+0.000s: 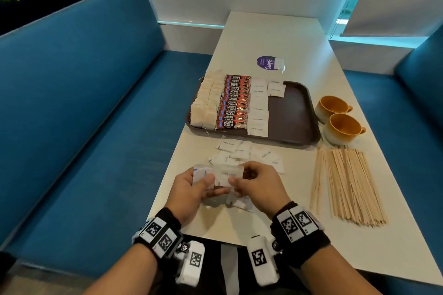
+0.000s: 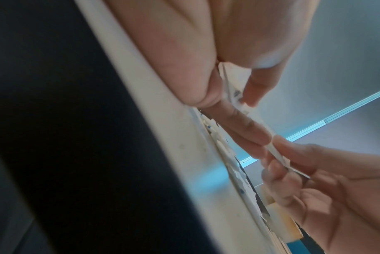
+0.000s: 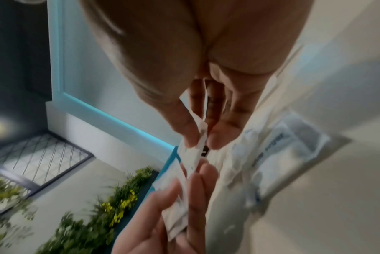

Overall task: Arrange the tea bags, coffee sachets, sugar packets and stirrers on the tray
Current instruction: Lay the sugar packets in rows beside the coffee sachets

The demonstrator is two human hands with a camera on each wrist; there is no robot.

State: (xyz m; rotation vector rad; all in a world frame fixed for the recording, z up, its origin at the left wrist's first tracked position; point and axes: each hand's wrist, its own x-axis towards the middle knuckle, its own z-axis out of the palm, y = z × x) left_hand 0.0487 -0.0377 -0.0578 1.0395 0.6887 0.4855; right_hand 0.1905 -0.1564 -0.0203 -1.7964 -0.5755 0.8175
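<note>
Sugar packets (image 1: 221, 176) sit pinched between the left hand (image 1: 191, 189) and the right hand (image 1: 257, 184), both gripping them.

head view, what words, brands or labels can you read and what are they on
"KOPI JUAN": red coffee sachets on the tray.
"white sugar": sugar packets on the tray.
"ClayG": purple round sticker on the table.
Smaller print on sachets and sticker: too small to read.

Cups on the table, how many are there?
2. One cup stands on the table just right of the tray; the other cup stands right beside it, nearer the stirrers.
</note>
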